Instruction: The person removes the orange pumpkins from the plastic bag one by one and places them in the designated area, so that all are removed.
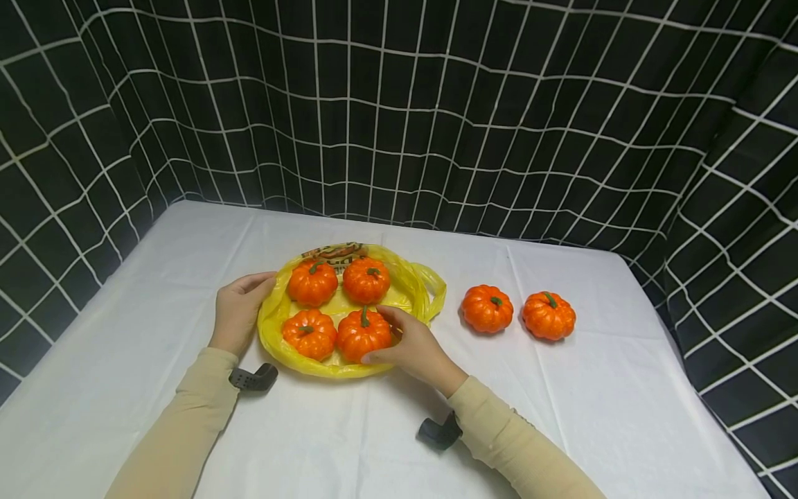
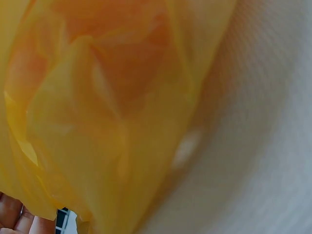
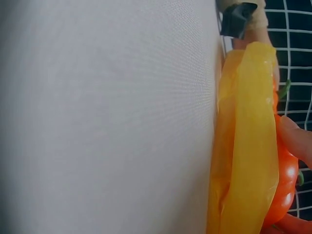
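Beige sleeves cross the near worktop. Right of the hands' span, two pumpkins sit apart; the right hand grasps the near-right pumpkin inside the yellow bag, whose left rim the left hand touches (pinching or not, I cannot tell).

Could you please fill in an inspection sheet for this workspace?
Surface: white cloth, lightly creased.
Job's things: open yellow bag containing four orange pumpkins; two more pumpkins on the cloth, right of the bag.
Clutter: nothing seen.
Hands: left hand touches the bag's left side, grip unclear; right hand holds the near-right pumpkin inside the bag.
Cables: nothing seen.
Surroundings: black curtain with white grid lines, behind and at both sides.
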A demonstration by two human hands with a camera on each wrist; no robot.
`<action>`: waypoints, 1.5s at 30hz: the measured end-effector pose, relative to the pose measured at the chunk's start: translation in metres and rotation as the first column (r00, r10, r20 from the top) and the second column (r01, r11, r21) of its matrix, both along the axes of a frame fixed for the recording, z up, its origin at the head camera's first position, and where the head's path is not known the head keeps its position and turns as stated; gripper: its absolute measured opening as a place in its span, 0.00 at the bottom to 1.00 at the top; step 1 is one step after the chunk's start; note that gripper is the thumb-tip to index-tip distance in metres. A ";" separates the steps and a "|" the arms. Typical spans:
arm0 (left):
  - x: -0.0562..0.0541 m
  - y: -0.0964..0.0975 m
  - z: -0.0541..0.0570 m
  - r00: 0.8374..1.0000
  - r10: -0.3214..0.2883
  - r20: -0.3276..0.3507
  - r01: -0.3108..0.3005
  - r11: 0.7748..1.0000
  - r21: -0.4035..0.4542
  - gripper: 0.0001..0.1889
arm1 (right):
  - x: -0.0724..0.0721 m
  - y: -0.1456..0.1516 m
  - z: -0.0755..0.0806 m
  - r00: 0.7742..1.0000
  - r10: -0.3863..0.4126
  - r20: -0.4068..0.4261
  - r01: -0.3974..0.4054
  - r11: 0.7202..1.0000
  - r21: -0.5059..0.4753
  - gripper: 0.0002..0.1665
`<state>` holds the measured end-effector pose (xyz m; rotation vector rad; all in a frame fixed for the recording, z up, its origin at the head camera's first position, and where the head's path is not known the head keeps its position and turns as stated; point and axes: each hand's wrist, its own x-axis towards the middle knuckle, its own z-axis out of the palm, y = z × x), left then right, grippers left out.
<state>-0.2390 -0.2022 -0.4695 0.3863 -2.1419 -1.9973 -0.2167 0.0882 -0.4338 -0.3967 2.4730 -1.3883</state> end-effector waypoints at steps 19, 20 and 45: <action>0.001 0.001 0.001 1.000 -0.003 -0.003 0.003 1.000 0.006 0.20 | -0.001 0.000 -0.003 1.000 -0.002 -0.010 0.002 1.000 -0.004 0.50; 0.000 0.001 0.001 1.000 -0.002 -0.003 0.002 1.000 0.007 0.20 | -0.001 0.000 -0.003 1.000 -0.002 -0.011 0.002 1.000 -0.003 0.50; 0.000 0.001 0.000 1.000 -0.001 -0.002 0.001 1.000 0.007 0.20 | 0.002 0.010 0.012 0.997 -0.071 0.013 0.072 0.996 -0.058 0.50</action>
